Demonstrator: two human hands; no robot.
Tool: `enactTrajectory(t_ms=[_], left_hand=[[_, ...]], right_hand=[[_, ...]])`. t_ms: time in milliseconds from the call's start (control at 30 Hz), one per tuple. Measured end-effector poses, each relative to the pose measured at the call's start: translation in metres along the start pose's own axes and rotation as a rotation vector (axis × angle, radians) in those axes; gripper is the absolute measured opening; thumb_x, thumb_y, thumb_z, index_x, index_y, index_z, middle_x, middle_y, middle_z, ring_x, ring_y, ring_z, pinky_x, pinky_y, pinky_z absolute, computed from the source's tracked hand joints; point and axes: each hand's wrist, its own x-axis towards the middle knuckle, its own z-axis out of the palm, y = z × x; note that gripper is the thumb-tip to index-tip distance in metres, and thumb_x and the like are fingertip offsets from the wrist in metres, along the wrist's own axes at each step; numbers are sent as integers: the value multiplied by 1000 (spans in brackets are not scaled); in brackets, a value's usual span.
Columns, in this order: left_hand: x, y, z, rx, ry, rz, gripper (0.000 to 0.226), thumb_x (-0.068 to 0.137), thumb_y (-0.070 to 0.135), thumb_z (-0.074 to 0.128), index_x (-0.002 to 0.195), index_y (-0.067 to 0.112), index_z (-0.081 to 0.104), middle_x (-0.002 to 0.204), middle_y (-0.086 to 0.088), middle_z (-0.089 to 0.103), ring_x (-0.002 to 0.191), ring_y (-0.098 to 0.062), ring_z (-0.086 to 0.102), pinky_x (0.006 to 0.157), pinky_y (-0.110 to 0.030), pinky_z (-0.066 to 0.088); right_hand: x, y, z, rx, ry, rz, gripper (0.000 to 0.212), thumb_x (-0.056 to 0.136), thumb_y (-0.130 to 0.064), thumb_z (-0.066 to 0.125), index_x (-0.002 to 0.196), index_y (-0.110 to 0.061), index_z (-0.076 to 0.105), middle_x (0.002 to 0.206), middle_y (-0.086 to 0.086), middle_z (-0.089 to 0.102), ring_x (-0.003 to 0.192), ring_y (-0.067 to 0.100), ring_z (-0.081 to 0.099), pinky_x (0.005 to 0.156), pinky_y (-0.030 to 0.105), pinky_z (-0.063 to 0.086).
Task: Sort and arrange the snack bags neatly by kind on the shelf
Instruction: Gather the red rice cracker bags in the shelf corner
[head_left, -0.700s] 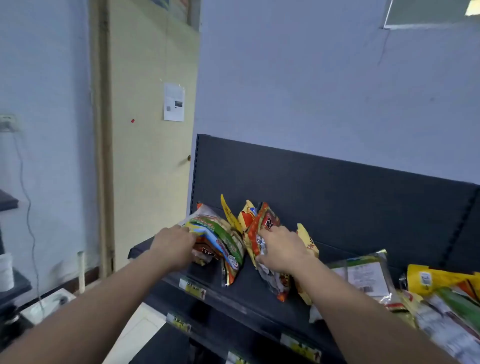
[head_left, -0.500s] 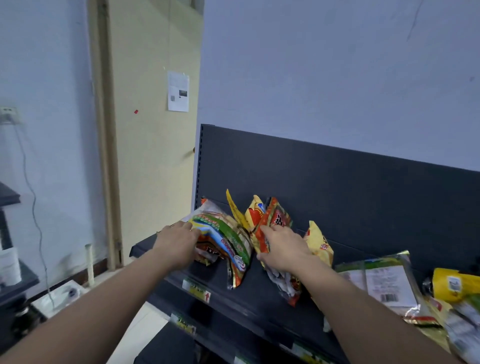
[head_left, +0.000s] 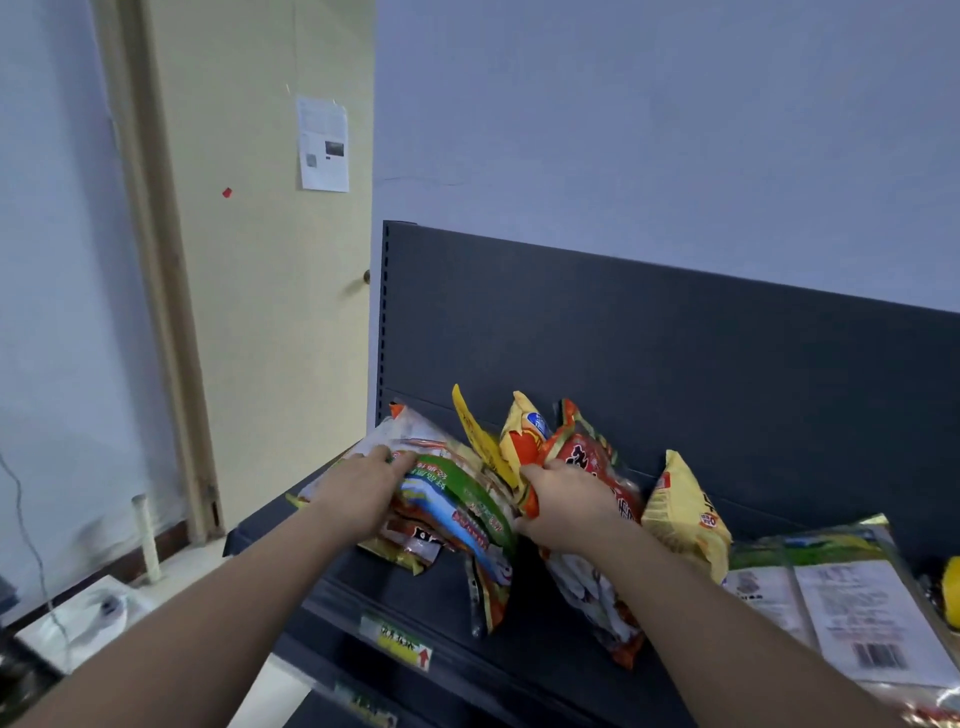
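Two hands; about six bags (head_left: 457, 501) lean at the left end of the shelf (head_left: 535, 642), two flat clear packs (head_left: 857, 618) to the right. Your right hand (head_left: 566, 512) clamps thumb and fingers on the red bag (head_left: 592, 457). Its long axis runs front-to-back, top raised toward the back panel (head_left: 675, 353). Your left hand (head_left: 358, 493) has fingers together, laid on the pale bag (head_left: 410, 434). Both holds unchanged from earlier.
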Motion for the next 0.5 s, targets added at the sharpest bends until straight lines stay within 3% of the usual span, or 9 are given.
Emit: enactTrajectory(t_ms=[200, 367, 500], left_hand=[[17, 4, -25, -12, 279, 40, 26, 95, 31, 48, 119, 28, 56, 108, 2, 60, 104, -22, 59, 65, -28, 40], [27, 0, -44, -151, 517, 18, 26, 95, 37, 49, 96, 18, 68, 97, -1, 60, 100, -24, 55, 63, -30, 35], [27, -3, -53, -465, 562, -24, 19, 92, 27, 57, 90, 15, 71, 99, 1, 61, 97, -23, 56, 69, -33, 44]], right_hand=[[11, 1, -1, -15, -23, 4, 51, 83, -47, 63, 126, -22, 51, 117, 3, 54, 112, 24, 53, 86, 38, 51], [11, 3, -3, 27, -32, 10, 48, 83, -27, 59, 130, -21, 51, 120, 2, 55, 112, 23, 55, 86, 38, 53], [5, 5, -7, 78, -14, -13, 37, 85, -30, 57, 121, -20, 58, 118, 1, 60, 111, 23, 58, 85, 36, 52]])
